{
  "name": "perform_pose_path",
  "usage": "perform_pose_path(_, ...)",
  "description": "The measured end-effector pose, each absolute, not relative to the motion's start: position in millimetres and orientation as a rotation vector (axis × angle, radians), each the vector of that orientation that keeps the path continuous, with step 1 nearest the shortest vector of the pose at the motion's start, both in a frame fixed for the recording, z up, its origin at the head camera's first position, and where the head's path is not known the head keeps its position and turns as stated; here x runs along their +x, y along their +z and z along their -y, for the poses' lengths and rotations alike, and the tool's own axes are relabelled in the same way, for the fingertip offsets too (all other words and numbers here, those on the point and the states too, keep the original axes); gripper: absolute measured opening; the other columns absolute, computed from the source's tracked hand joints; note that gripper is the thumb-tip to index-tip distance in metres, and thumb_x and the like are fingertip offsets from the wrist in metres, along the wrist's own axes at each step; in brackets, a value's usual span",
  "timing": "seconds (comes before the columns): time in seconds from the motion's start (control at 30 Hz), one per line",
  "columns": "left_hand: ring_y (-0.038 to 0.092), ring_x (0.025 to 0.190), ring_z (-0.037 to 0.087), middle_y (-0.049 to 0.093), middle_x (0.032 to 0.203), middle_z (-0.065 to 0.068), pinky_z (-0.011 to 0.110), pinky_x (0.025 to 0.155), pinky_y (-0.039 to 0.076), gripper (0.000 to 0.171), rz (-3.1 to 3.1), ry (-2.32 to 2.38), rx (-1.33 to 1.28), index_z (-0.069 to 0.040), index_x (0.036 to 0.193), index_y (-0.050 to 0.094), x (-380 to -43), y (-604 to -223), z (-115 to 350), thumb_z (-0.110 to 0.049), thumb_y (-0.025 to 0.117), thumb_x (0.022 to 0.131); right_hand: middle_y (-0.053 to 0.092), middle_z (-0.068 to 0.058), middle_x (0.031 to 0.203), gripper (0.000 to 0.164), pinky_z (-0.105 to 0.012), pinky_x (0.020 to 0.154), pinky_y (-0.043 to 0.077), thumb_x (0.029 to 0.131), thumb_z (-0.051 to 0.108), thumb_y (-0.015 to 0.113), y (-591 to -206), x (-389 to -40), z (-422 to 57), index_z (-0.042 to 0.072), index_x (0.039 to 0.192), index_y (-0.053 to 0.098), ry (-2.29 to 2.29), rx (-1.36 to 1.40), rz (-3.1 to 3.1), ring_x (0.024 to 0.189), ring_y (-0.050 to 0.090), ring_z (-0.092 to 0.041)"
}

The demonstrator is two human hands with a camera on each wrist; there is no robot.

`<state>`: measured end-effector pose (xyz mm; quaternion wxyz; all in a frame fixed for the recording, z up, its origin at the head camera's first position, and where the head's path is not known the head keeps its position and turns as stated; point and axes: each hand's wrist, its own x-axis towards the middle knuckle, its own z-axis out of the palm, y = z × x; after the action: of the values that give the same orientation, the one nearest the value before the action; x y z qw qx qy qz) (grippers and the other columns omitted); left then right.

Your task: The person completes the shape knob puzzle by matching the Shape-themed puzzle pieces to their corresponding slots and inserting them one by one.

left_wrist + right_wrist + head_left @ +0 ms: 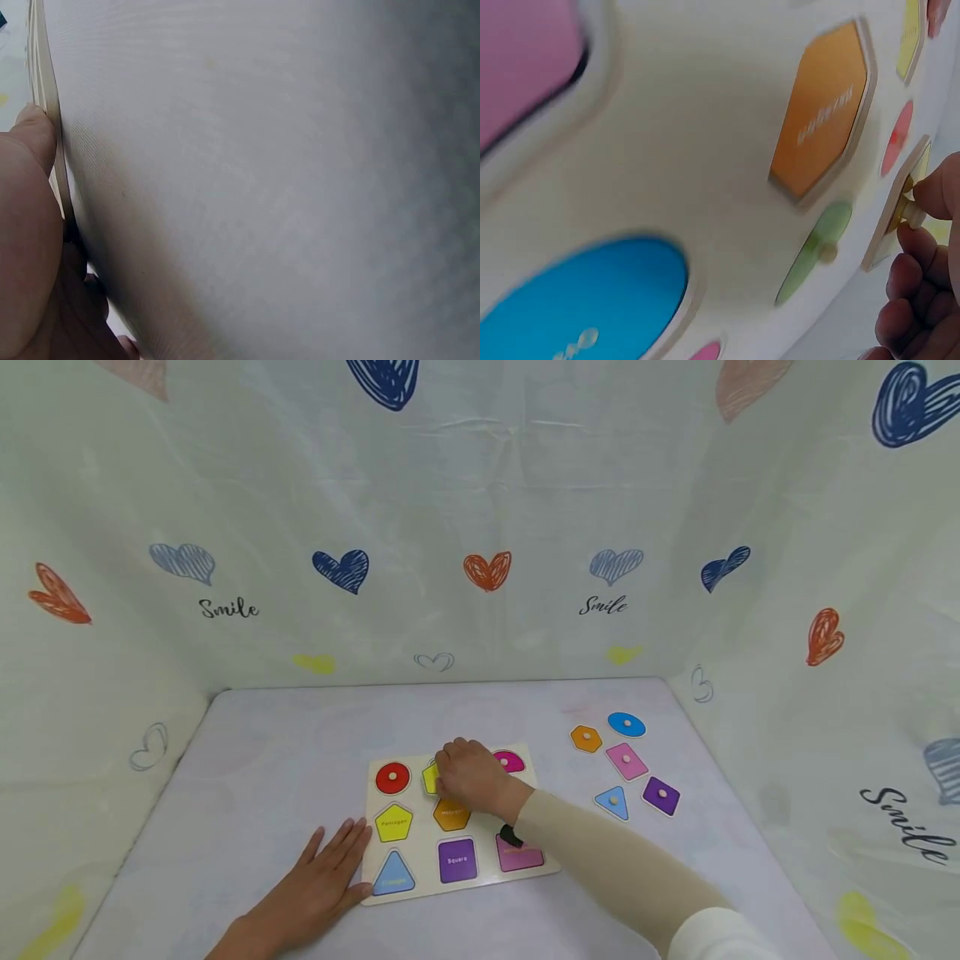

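The right hand [474,777] pinches a yellow piece [430,779] by its knob [911,215], over the board [425,865] towards eleven o'clock. The left hand [322,877], fingers straight, touches its nine o'clock edge

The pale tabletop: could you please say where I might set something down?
Free: left of the cream rectangular puzzle board, beyond the left hand; also near right, beside the beige sleeve. Crowded: far right, with five loose knobbed coloured shapes.

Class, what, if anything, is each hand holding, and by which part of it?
The right hand pinches a yellow piece by its knob; the left hand holds nothing, resting against the board's edge.
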<state>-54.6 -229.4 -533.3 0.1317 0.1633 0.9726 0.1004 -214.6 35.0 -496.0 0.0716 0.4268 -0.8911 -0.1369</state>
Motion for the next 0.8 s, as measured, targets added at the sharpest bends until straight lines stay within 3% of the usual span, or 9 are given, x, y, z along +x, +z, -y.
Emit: perform_pose_path(0.8,0.023,0.162,0.035,0.033,0.172,0.011,0.068,0.129,0.012,0.087,-2.845,0.293,0.514,-0.006,0.164,0.035,-53.8,-533.9,232.1,-0.061,0.059,0.101,0.073,0.006,0.113,0.037,-0.02,0.087,0.054,0.104,0.043,0.063,-513.3,-168.1,16.1,0.017,0.128,0.07,-0.419,1.425,2.685,0.094,0.06,-0.009)
